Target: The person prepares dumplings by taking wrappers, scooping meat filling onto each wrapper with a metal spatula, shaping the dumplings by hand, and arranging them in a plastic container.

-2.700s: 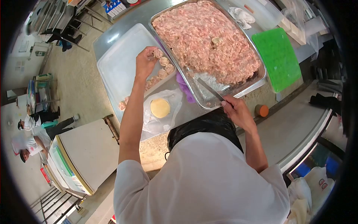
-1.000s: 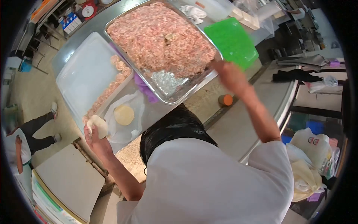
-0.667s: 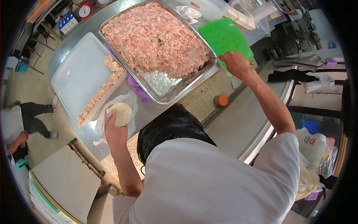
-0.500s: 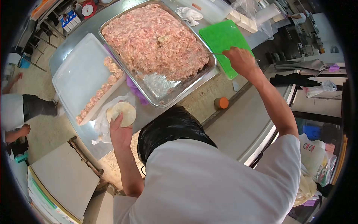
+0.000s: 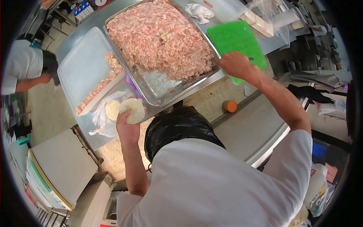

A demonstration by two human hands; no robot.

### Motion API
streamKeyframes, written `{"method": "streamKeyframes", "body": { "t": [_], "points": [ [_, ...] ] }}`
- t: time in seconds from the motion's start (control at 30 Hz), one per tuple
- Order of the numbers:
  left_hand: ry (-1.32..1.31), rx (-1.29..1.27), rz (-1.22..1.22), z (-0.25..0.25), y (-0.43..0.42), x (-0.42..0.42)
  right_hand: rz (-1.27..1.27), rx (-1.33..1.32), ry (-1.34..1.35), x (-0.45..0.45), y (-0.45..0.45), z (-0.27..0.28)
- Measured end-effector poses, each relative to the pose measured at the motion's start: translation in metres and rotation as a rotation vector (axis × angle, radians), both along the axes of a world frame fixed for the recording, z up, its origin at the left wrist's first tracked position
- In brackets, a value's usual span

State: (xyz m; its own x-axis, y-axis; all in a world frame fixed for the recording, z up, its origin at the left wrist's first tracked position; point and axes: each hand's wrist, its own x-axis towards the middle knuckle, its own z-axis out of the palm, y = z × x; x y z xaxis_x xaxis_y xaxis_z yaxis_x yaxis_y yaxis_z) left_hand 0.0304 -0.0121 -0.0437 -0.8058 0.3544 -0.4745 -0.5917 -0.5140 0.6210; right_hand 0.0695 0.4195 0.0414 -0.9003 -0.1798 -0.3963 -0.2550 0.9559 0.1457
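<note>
My left hand (image 5: 127, 130) pinches a round, pale dumpling wrapper (image 5: 133, 111) between thumb and fingers. Just left of it, a stack of similar wrappers (image 5: 112, 109) lies on a plastic bag (image 5: 104, 123). My right hand (image 5: 237, 63) is closed at the right rim of a large metal tray (image 5: 157, 85), around a thin stick-like tool that the hand now mostly hides. Raw minced filling (image 5: 162, 41) is heaped in the tray, its near corner scraped bare. Filled dumplings (image 5: 96, 90) stand in a row along the near side of a white plastic container (image 5: 83, 56).
A green cutting board (image 5: 238, 38) lies right of the tray, with a white cloth (image 5: 199, 13) behind. An orange-topped container (image 5: 229, 106) sits below the table edge. At far left stands another person (image 5: 26, 66). A black plastic bag (image 5: 177, 126) covers my front.
My right hand has moved slightly left and down to the tray's rim. The held wrapper now sits apart from the stack. The other person has come further into view.
</note>
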Motion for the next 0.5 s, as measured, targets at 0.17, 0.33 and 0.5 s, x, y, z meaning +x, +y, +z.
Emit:
{"method": "streamKeyframes", "body": {
  "t": [0.17, 0.33, 0.5],
  "points": [
    [0.021, 0.001, 0.046, 0.002, 0.017, 0.007, -0.071, -0.091, -0.098, -0.012, 0.003, -0.004],
    [0.01, -0.034, 0.067, -0.002, 0.037, 0.011, -0.185, -0.572, -0.155, -0.002, 0.017, -0.003],
    [0.044, -0.052, 0.17, 0.003, 0.079, 0.003, -0.43, -1.068, -0.199, 0.005, 0.0, 0.001]
  ]
}}
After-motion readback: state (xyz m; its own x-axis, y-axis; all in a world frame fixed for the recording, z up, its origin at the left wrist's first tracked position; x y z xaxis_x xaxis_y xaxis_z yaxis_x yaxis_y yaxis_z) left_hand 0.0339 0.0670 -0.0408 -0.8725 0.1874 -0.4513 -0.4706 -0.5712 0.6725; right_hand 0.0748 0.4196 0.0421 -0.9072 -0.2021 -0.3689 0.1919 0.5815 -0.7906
